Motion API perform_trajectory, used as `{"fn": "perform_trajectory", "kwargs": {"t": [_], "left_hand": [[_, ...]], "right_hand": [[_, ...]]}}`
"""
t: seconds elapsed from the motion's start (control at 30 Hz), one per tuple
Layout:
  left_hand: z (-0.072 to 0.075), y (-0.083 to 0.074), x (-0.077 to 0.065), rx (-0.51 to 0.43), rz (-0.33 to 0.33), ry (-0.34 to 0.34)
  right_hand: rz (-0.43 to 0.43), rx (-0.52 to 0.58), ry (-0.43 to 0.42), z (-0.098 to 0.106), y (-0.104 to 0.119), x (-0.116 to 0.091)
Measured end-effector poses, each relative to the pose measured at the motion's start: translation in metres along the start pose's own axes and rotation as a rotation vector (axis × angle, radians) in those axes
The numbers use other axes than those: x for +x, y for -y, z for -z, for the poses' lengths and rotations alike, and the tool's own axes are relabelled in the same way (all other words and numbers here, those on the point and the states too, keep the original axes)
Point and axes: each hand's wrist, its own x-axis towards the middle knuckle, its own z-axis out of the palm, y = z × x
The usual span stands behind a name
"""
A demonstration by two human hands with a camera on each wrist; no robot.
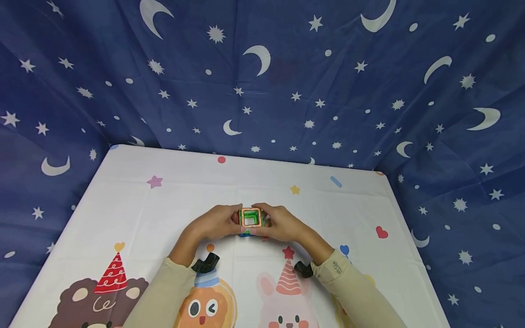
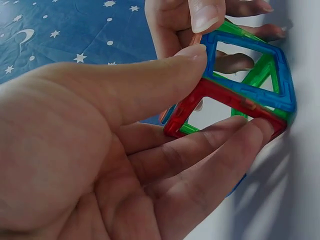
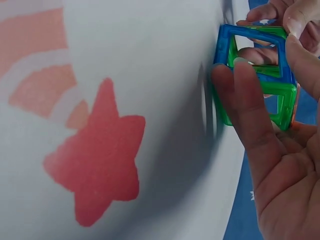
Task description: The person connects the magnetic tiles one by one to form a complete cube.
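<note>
A small cube of magnetic tiles (image 1: 251,209) sits at the middle of the table, its open orange square frame facing up. My left hand (image 1: 219,222) grips it from the left, the thumb at a top corner and the fingers along a red tile (image 2: 225,95). From the other side my right hand (image 1: 283,223) holds it, thumb at the near top edge. Two fingers of that hand lie against a blue tile (image 3: 225,45) and a green tile (image 3: 287,105) in the right wrist view. The fingers hide parts of the cube's sides.
A white tablecloth (image 1: 184,182) with cartoon animals, stars and hearts covers the table. Behind and beside it hangs a dark blue curtain (image 1: 279,132) with moons and stars. Black wrist straps (image 1: 206,263) show at both sleeves.
</note>
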Motion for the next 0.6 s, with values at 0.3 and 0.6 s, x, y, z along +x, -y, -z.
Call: {"fn": "perform_trajectory", "kwargs": {"t": [0.3,0.6], "left_hand": [[0.0005,-0.0033,0.0031,-0.017,0.034,-0.068],[-0.0009,-0.0030,0.0032,-0.027,0.025,-0.106]], "right_hand": [[-0.031,0.093,-0.069,0.0010,-0.0058,-0.0002],[-0.097,0.082,-0.145,0.0043,-0.0085,-0.0038]]}}
